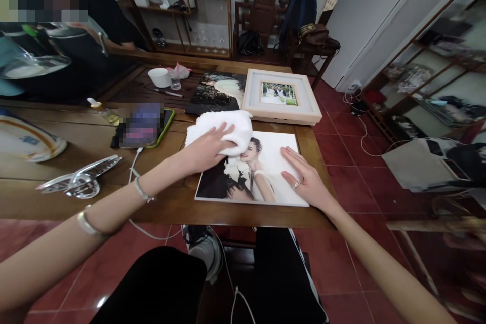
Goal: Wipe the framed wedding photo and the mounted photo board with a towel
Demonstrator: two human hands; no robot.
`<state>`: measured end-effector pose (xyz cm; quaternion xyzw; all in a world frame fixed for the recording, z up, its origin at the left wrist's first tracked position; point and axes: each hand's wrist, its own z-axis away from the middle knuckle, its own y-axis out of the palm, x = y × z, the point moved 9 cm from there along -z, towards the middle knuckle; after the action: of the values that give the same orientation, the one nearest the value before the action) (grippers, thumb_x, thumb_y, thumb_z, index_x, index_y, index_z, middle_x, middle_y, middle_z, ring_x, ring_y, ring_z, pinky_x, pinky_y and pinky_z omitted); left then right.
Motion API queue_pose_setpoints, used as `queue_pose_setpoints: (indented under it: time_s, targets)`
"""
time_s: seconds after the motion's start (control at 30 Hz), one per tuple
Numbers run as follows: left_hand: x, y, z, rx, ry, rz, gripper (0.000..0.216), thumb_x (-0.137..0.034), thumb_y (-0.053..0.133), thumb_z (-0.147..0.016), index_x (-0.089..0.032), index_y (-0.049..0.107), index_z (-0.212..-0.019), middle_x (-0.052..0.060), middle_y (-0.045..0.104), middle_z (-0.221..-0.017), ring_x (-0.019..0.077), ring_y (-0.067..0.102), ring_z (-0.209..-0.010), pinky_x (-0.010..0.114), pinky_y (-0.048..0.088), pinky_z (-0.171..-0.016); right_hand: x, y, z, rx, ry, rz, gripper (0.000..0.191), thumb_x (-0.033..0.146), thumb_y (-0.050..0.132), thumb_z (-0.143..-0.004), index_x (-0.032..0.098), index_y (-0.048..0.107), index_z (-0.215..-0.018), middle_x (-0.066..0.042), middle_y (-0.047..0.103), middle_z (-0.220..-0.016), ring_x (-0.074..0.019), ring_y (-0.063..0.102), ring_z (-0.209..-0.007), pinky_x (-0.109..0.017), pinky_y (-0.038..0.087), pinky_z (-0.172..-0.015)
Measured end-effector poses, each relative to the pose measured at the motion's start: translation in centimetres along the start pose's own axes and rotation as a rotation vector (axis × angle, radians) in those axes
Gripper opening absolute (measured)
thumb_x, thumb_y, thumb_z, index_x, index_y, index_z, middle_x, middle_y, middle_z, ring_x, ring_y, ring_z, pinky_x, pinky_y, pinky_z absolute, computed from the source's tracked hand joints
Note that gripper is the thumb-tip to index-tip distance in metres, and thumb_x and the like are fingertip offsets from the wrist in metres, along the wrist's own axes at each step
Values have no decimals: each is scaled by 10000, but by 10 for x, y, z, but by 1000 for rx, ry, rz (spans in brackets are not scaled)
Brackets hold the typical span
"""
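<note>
A photo panel (261, 182) lies flat near the table's front edge, printed with a person in white clothing beside pale flowers. My left hand (208, 149) holds a folded white towel (218, 124) against the panel's upper left part, with the fingers curved over the cloth. The towel hides that corner. On the panel's right side rests my right hand (304, 177), fingers stretched out and thumb apart, wearing a ring. Just beyond the panel sits a pale wooden picture frame (252, 96) with a small photo in it. A darker photo print (212, 92) lies left of the frame.
To the left are a phone (142, 126) on a white cable, a silver winged ornament (81, 177), a dropper bottle (106, 113) and a white bowl (159, 77). Another person (114, 7) is at the far left. A white box-shaped appliance (425, 167) stands on the right.
</note>
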<state>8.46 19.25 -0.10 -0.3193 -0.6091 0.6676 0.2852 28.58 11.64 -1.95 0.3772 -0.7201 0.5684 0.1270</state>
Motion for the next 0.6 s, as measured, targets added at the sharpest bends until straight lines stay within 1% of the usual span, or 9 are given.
queue_pose_setpoints:
  time_s: [0.07, 0.1, 0.17, 0.27, 0.33, 0.4, 0.47, 0.53, 0.6]
  targets:
    - [7, 2, -3, 1, -7, -23, 487, 19, 397, -823, -108, 569, -1261, 173, 252, -1556, 339, 136, -1449, 499, 277, -1135, 0, 0, 0, 0, 6, -4, 551, 325, 528, -922, 297, 387, -1454, -42, 446, -1488, -246, 356, -1411, -515, 314, -1162]
    - [7, 3, -1, 8, -13, -33, 507, 41, 376, -815, -113, 573, -1256, 165, 264, -1553, 333, 151, -1448, 490, 293, -1129, 0, 0, 0, 0, 10, -7, 549, 329, 526, -923, 300, 388, -1453, -39, 446, -1488, -246, 356, -1412, -519, 311, -1163]
    - [-5, 3, 9, 19, -31, -65, 549, 80, 350, -797, -136, 588, -1242, 149, 300, -1543, 316, 211, -1437, 471, 338, -1109, 0, 0, 0, -1, 19, -12, 542, 334, 521, -925, 298, 393, -1450, -39, 446, -1488, -245, 353, -1413, -519, 308, -1164]
    - [-44, 5, 35, 49, -24, -130, 507, 60, 444, -790, -171, 628, -1202, 151, 352, -1520, 324, 307, -1403, 443, 399, -1072, 1, 0, 0, 5, 35, -12, 531, 334, 518, -926, 282, 409, -1444, -51, 447, -1487, -246, 349, -1415, -516, 302, -1166]
    - [-78, 11, 56, 92, 8, -145, 395, -25, 573, -786, -195, 680, -1127, 153, 386, -1502, 360, 370, -1367, 448, 445, -1028, 2, 0, -1, 12, 44, -11, 527, 331, 516, -926, 276, 416, -1441, -55, 446, -1487, -248, 347, -1416, -517, 298, -1168]
    - [-108, 16, 72, 104, 50, -126, 304, -107, 670, -764, -227, 721, -1039, 136, 422, -1483, 381, 430, -1325, 458, 471, -995, 2, 0, -1, 13, 45, -10, 528, 325, 516, -925, 270, 417, -1441, -59, 443, -1489, -246, 346, -1417, -515, 299, -1167]
    - [-127, 17, 80, 85, 72, -108, 268, -140, 705, -753, -252, 735, -995, 115, 436, -1476, 383, 446, -1313, 466, 473, -989, 2, 0, -1, 11, 40, -6, 532, 317, 518, -923, 262, 414, -1442, -64, 442, -1489, -242, 348, -1416, -512, 302, -1166]
    - [-130, 15, 78, 71, 78, -92, 300, -134, 710, -748, -257, 728, -1021, 113, 417, -1487, 379, 421, -1332, 473, 457, -1009, 2, 0, -1, 11, 38, -1, 535, 310, 521, -921, 262, 411, -1443, -64, 442, -1490, -238, 349, -1416, -510, 303, -1166]
    - [-121, 11, 65, 67, 77, -68, 373, -112, 711, -733, -244, 704, -1081, 129, 384, -1505, 379, 373, -1361, 484, 428, -1039, 1, 0, -1, 10, 36, 1, 539, 306, 525, -919, 275, 408, -1444, -54, 440, -1491, -239, 349, -1416, -513, 302, -1167]
